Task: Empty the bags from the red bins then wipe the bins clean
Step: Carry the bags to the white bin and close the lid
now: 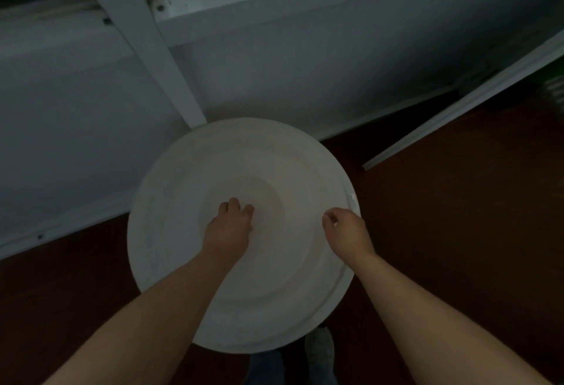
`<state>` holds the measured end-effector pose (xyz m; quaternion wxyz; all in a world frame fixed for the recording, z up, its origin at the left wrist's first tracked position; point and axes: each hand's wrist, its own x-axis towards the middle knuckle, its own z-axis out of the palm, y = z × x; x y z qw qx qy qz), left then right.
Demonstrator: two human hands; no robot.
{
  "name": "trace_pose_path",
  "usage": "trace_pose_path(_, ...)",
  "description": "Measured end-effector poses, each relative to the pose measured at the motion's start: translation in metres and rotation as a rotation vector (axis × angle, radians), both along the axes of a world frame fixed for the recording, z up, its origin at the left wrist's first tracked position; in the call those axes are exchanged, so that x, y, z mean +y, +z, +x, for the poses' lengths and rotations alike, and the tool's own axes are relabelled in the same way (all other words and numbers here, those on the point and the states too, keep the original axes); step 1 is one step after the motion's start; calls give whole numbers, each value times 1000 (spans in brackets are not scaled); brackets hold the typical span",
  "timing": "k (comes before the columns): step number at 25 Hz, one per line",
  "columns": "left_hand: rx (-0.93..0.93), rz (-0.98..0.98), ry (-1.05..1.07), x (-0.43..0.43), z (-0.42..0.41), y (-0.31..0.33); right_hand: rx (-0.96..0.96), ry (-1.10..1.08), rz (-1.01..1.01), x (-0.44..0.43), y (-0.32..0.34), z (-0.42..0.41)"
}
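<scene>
A big round white lid (274, 302) fills the middle of the view, and whatever it covers is hidden beneath it. No red bin or bag shows. My left hand (230, 227) is at the lid's sunken centre, fingers curled down into it as if round a grip I cannot see. My right hand (346, 232) hovers over the lid near its right rim, fingers curled with thumb and forefinger close together, and nothing is visible in it.
A white wall (274, 73) with a slanted white post (158, 58) stands right behind the lid. Dark red-brown floor (457, 232) lies on both sides. A white baseboard strip (457, 109) runs at the right. My shoe (320, 351) is just below the lid.
</scene>
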<state>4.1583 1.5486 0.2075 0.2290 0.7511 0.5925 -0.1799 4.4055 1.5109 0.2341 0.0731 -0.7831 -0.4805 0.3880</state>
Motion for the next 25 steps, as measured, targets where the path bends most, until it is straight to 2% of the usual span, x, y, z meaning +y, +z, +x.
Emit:
trace_pose_path(18, 20, -18, -13, -9, 13, -1, -30, 89, -54, -2, -1, 2)
trace_pose_path(22, 21, -31, 37, -18, 4, 37, -4, 73, -100, -4, 32, -5)
trace_pose_path(25, -37, -66, 184, -42, -14, 98, 7, 136, -136, -8, 81, -26)
